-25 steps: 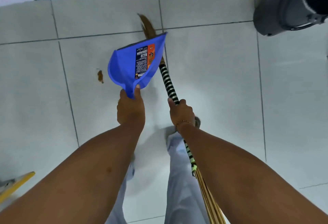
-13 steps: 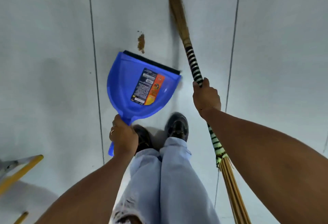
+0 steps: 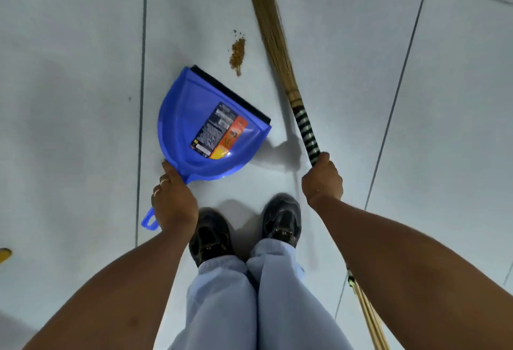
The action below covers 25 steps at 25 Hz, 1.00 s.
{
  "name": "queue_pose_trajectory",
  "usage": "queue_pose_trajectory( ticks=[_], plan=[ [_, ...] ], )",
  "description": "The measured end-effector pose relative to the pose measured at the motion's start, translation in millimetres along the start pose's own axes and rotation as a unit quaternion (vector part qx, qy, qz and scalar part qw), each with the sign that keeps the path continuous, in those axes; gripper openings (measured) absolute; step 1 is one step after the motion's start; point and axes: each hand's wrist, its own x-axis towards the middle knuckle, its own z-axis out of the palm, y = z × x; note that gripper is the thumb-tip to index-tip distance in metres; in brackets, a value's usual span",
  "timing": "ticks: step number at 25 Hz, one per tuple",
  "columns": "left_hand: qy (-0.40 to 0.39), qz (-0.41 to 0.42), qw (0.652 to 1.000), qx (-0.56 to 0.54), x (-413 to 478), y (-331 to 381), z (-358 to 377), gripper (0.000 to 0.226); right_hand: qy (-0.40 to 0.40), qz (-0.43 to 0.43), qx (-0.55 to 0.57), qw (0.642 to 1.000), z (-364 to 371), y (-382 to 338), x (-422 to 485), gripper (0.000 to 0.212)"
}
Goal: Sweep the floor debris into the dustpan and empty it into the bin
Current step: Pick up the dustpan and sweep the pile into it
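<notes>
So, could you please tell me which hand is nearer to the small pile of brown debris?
Right, narrowly. The right hand grips the broom below and right of the debris; the left hand holds the dustpan handle, lower left.

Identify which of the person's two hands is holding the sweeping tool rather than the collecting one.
The right hand, gripping the broom by its striped handle. The left hand instead holds the blue dustpan.

Both arms extended downward, forearms bare. Left hand [image 3: 173, 202] closed in a grip, two rings visible. Right hand [image 3: 322, 180] fisted, apparently knuckles up; fingers hidden
</notes>
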Motion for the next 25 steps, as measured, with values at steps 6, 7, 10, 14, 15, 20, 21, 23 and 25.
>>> queue_pose_trajectory(
  ticks=[6, 7, 10, 14, 15, 20, 21, 23, 25],
  plan=[
    [0.078, 0.047, 0.993, 0.069, 35, -6, -13, 0.067, 0.022, 0.002, -0.071, 0.997, -8, 14, 23, 0.032],
    [0.079, 0.054, 0.992, 0.078, 40, -5, -14, 0.066, 0.017, 0.000, -0.082, 0.996, -7, 18, 23, 0.033],
    [0.077, 0.061, 0.992, 0.085, 50, -4, -12, 0.065, -0.010, -0.003, -0.113, 0.994, 1, 38, 14, 0.038],
    [0.080, 0.065, 0.992, 0.079, 52, -7, -9, 0.065, -0.006, -0.025, -0.138, 0.990, 10, 78, -8, 0.036],
    [0.081, 0.069, 0.991, 0.081, 51, -8, -9, 0.064, 0.009, -0.022, -0.126, 0.992, 9, 85, -9, 0.035],
    [0.081, 0.061, 0.992, 0.078, 49, -19, -6, 0.067, 0.052, 0.036, -0.057, 0.996, 3, 75, 16, 0.033],
    [0.083, 0.055, 0.992, 0.077, 49, -24, -5, 0.068, 0.042, 0.034, -0.072, 0.996, 4, 69, 18, 0.034],
    [0.085, 0.048, 0.993, 0.074, 49, -31, -6, 0.068, 0.016, 0.006, -0.125, 0.992, 8, 62, 15, 0.035],
    [0.080, 0.046, 0.994, 0.066, 51, -36, -9, 0.066, -0.007, -0.036, -0.184, 0.982, 13, 70, 5, 0.037]
  ],
)
